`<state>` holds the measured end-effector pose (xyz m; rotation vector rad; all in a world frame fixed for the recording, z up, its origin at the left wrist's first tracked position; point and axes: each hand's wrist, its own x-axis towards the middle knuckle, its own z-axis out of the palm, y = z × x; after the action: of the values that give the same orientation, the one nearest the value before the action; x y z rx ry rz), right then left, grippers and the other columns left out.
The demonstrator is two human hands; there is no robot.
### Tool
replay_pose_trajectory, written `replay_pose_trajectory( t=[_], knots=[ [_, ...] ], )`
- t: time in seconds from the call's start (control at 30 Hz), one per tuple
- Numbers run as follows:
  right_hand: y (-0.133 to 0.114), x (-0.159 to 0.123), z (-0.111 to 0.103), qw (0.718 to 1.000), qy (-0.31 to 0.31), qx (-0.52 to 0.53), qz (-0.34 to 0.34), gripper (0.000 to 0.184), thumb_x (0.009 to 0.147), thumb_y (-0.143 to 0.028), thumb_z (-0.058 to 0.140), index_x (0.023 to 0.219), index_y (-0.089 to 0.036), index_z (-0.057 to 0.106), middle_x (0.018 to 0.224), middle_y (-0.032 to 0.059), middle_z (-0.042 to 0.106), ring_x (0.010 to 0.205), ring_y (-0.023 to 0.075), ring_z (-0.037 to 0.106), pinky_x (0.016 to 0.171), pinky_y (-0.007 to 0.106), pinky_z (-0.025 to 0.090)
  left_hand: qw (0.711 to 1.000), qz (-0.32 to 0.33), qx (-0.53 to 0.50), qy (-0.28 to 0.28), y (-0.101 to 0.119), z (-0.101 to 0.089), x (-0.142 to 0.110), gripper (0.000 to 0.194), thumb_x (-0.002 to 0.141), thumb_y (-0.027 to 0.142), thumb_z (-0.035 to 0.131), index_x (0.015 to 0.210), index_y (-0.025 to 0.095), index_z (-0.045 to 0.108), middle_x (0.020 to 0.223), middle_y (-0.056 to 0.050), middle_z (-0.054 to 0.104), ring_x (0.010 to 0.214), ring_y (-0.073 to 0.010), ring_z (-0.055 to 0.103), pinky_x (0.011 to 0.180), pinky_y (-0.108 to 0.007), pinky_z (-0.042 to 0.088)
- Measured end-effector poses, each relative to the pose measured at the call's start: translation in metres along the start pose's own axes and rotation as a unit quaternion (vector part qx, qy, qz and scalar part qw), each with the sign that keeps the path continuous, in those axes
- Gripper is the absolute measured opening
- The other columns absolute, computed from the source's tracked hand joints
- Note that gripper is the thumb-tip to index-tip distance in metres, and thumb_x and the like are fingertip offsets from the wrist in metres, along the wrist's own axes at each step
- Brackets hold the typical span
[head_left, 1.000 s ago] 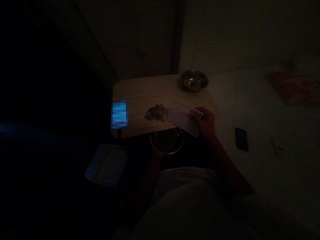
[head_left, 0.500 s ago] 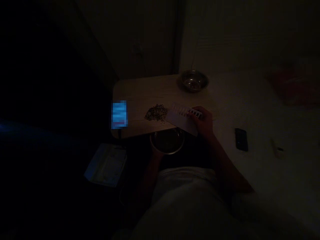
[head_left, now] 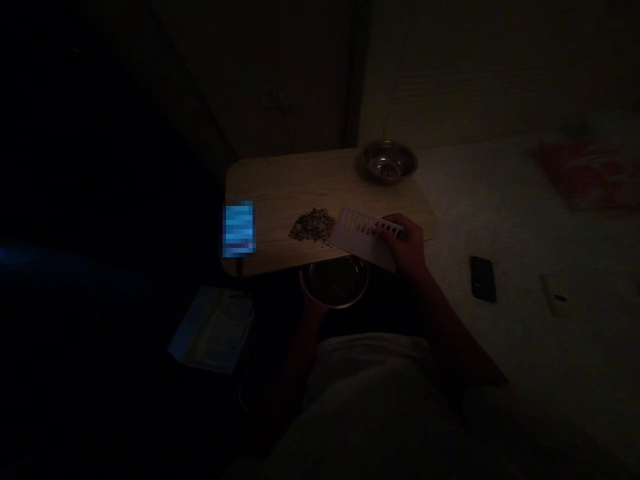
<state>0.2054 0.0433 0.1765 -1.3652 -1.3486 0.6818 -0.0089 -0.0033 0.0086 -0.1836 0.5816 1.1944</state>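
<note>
My right hand [head_left: 407,247] is closed on a pale flat plate with a row of slots [head_left: 363,239], perhaps a scraper or a grater. The plate's left end meets a spread pile of small dark seed-like bits [head_left: 314,225] on the wooden table [head_left: 280,180]. Below the table's near edge, my left hand [head_left: 316,310] grips a round metal bowl [head_left: 336,305] by its side. Its fingers are mostly hidden under the bowl. Too little light reaches the bowl to tell what lies inside.
A second metal bowl [head_left: 390,160] stands at the table's back right. A lit, blurred screen [head_left: 239,229] is at the left end. On the pale surface to the right lie a dark phone [head_left: 483,279], a small pale object [head_left: 555,297] and a red bag-like thing [head_left: 585,173]. A pale box [head_left: 213,330] sits lower left.
Both hands, the slotted plate and the bowl stay nearly in place. The seed-like pile looks about the same. The picture's brightness shifts slightly.
</note>
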Motion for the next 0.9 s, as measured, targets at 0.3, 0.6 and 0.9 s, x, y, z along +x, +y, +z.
replay_pose_trajectory(
  t=[0.3,0.6,0.9],
  knots=[
    [0.0002,-0.0008,-0.0017,1.000,-0.003,0.013,0.014,0.018,0.073,-0.037,0.078,0.081,-0.023,0.070,0.072,-0.0021,0.066,0.065,0.0155,0.057,0.060,0.028,0.042,0.999,-0.011,-0.002,-0.036,-0.0003,-0.0036,0.0053,0.077,0.089,0.073,0.049,0.146,0.022,0.059,0.157,-0.008,0.054,0.157,-0.0356,0.031,0.131,-0.061,0.020],
    [-0.0007,-0.0024,0.0002,1.000,-0.009,0.006,0.016,0.019,0.073,-0.039,0.077,0.080,-0.023,0.069,0.071,-0.0020,0.066,0.066,0.0158,0.057,0.059,0.027,0.043,0.999,-0.011,0.005,-0.043,-0.0012,-0.0033,0.0044,0.076,0.089,0.073,0.048,0.146,0.025,0.060,0.151,-0.009,0.060,0.157,-0.0360,0.032,0.131,-0.060,0.020],
    [0.0037,-0.0046,0.0059,0.999,-0.019,0.022,0.023,0.018,0.074,-0.038,0.076,0.081,-0.023,0.069,0.073,-0.0018,0.065,0.066,0.0156,0.057,0.060,0.027,0.044,1.000,-0.002,-0.004,-0.031,-0.0020,-0.0084,0.0093,0.079,0.087,0.077,0.048,0.144,0.023,0.061,0.154,-0.009,0.057,0.158,-0.0357,0.031,0.131,-0.060,0.020]
  ],
)
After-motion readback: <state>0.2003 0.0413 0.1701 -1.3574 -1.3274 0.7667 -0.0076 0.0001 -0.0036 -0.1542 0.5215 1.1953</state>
